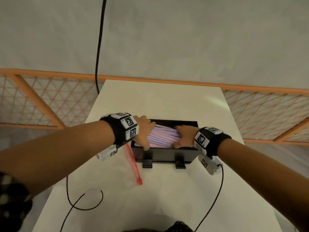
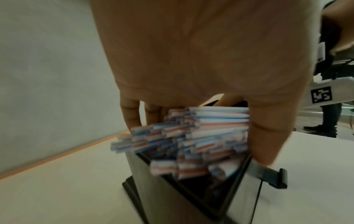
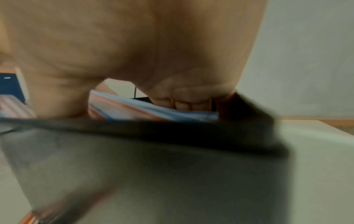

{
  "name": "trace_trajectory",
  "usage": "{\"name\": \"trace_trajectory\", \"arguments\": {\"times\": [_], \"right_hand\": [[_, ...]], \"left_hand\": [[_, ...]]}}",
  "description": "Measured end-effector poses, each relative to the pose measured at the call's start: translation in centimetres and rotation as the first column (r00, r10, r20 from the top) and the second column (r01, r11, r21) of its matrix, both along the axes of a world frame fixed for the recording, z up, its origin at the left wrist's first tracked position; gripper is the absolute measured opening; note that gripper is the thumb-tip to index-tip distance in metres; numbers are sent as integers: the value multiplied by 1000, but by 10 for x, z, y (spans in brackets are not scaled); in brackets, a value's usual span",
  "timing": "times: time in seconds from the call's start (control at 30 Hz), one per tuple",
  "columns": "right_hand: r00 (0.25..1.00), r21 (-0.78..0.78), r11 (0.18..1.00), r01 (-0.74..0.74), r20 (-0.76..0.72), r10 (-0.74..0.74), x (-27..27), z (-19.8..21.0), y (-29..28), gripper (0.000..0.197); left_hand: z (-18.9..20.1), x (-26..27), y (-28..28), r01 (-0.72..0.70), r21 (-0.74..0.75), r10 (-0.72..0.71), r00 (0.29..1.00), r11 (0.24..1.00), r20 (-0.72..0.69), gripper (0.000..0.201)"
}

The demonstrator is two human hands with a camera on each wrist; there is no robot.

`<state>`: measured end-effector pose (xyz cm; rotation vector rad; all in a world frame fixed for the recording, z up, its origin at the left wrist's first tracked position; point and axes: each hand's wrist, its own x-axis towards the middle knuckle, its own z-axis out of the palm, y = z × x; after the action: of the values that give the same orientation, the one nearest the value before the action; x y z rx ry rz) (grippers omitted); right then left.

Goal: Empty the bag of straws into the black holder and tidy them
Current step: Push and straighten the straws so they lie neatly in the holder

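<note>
An open black holder (image 1: 165,154) stands mid-table on two small feet. A bundle of red, white and blue striped straws (image 1: 162,136) lies across its top opening. My left hand (image 1: 147,134) grips the bundle's left end, the thumb (image 2: 266,136) in front and the fingers (image 2: 132,115) behind. The straw ends (image 2: 191,136) stick out unevenly over the holder's (image 2: 172,197) left edge. At the right end, my right hand (image 1: 181,136) grips the bundle (image 3: 145,109), fingers (image 3: 184,104) curled over it inside the holder's wall (image 3: 153,166). A clear bag with a red zip strip (image 1: 133,163) lies flat to the holder's left.
The white table (image 1: 167,101) is narrow, and orange lattice fencing (image 1: 50,101) runs behind it on both sides. Thin black cables (image 1: 83,203) loop over the near part of the table. A thick black cable (image 1: 100,39) hangs at the back. A person's legs (image 2: 329,118) stand beyond the table.
</note>
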<state>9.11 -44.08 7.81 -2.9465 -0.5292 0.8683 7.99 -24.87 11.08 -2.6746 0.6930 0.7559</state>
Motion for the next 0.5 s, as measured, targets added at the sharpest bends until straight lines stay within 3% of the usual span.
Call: {"name": "trace_trajectory", "arguments": {"times": [0.13,0.2,0.33,0.5], "right_hand": [[1000,-21,1000,5,-11,-5,2,2,4,71],[1000,-18,1000,1,-4,-1,3,2,7,69],[1000,-15,1000,-23,19,23,1,0,10,63],[997,14,1000,-24,76,23,-3,-1,12,54]], "left_hand": [[-2,1,-1,-10,42,11,1000,999,-21,85],[4,3,-2,-70,0,69,994,998,-82,80],[13,7,4,-206,-139,175,962,969,-210,49],[4,5,9,-178,-206,153,979,962,-133,42]]}}
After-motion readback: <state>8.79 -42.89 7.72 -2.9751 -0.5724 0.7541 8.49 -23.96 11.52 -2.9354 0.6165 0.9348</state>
